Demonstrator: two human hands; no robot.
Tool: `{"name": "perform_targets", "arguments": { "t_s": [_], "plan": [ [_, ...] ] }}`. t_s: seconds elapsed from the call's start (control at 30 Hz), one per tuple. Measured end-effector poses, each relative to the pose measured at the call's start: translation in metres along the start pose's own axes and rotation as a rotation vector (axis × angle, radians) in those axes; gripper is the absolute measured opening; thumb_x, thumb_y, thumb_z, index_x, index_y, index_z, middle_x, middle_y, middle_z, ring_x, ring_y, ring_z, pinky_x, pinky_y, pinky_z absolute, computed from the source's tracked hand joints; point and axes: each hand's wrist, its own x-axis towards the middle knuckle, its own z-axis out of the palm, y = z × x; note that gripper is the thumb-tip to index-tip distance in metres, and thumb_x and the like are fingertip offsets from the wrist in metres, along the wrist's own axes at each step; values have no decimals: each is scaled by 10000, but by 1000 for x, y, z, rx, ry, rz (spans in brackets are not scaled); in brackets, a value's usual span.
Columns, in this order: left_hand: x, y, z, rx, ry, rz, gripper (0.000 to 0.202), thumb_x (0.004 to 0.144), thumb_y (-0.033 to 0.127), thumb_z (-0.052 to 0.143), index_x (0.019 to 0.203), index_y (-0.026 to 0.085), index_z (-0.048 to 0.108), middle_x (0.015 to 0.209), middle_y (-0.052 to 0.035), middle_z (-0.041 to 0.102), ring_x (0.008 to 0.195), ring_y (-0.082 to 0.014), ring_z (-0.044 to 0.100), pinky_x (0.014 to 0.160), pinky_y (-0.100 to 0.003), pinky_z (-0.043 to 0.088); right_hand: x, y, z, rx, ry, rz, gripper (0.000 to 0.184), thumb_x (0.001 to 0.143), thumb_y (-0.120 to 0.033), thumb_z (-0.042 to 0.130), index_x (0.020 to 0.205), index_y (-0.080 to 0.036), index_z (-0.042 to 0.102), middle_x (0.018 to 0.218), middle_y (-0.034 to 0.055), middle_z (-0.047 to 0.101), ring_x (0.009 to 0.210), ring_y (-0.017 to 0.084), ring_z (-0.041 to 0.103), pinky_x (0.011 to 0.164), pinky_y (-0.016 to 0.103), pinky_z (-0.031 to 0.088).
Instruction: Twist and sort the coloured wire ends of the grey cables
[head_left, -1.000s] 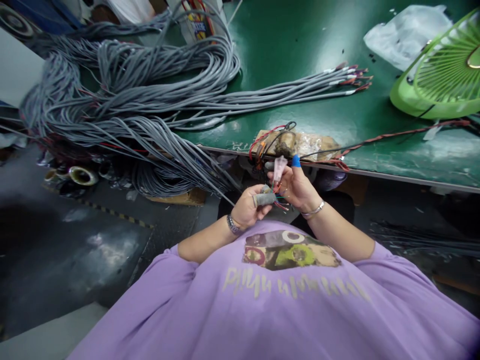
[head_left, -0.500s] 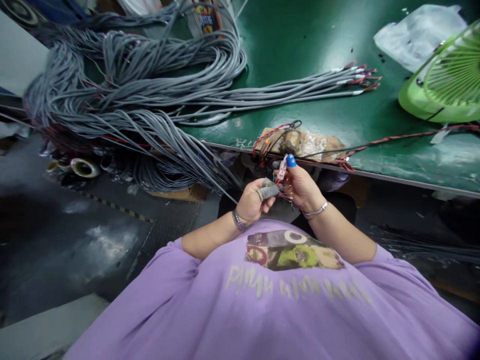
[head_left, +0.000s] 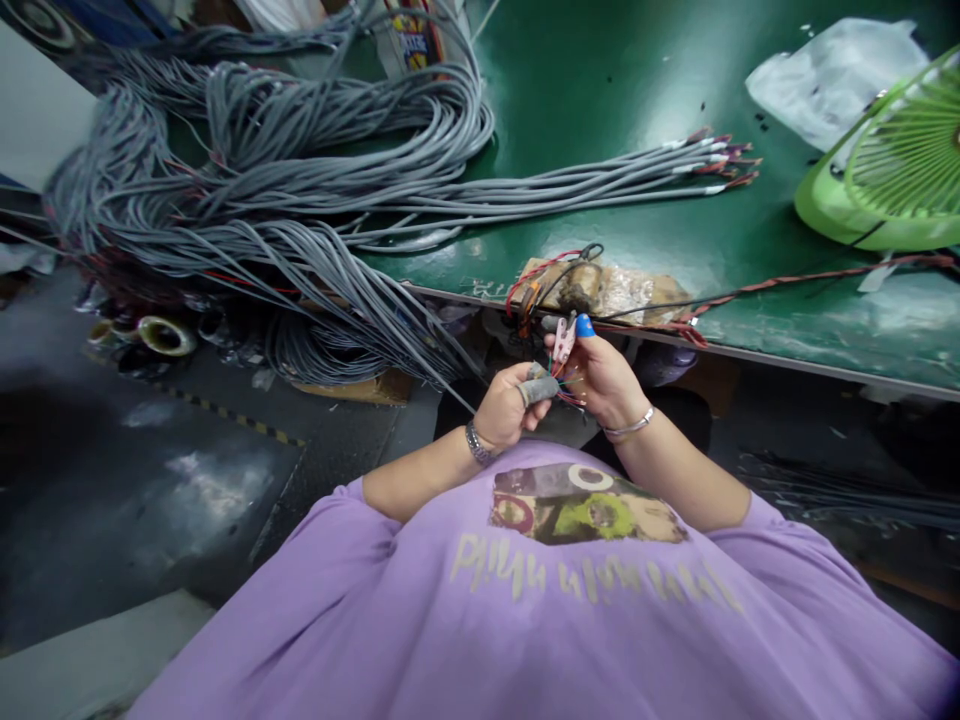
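My left hand [head_left: 508, 405] is closed, with grey wrapping on its thumb and a fingertip, pinching a grey cable whose thin coloured wires [head_left: 568, 388] fan out toward the right. Facing it, my right hand [head_left: 606, 380] has a blue cover on its thumb and grips a small pale pink connector [head_left: 564, 342] between thumb and fingers. A red wire runs from the connector down to the fanned wires. Both hands are in front of the bench edge, close together. The cable's end under my left fingers is hidden.
Grey cables [head_left: 292, 170] lie heaped over the left of the green bench [head_left: 600, 90], some hanging off its edge. A taped block [head_left: 622, 288] with cords lies at the front edge. To the right are a green fan [head_left: 892, 170] and a plastic bag [head_left: 832, 80].
The pink connector has turned slightly in my right fingers and shows more of its face. My left hand has hardly moved.
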Motion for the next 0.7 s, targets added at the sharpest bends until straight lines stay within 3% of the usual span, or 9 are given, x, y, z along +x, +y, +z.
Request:
{"name": "perform_targets", "arguments": {
  "t_s": [0.37,0.6,0.7],
  "plan": [
    [-12,-2,-1,12,-3,52,317,696,411,742,660,177,532,459,55,534,313,-48,379,305,-175,239,-6,-5,-7,-30,-94,112,595,784,-793,559,813,-205,647,722,23,695,535,114,564,492,233,448],
    [-16,0,4,27,61,96,366,689,456,762,654,181,522,490,55,557,323,-48,401,334,-181,266,-3,-7,-10,-52,-74,61,390,811,-593,685,812,-205,641,662,-19,636,531,97,529,494,216,415],
    [-14,3,7,23,77,89,375,683,444,758,628,185,492,474,59,544,314,-46,391,334,-185,255,-1,-4,-11,-48,-82,30,406,824,-610,663,816,-205,648,684,-10,648,547,103,539,510,228,428]
  ]
}}
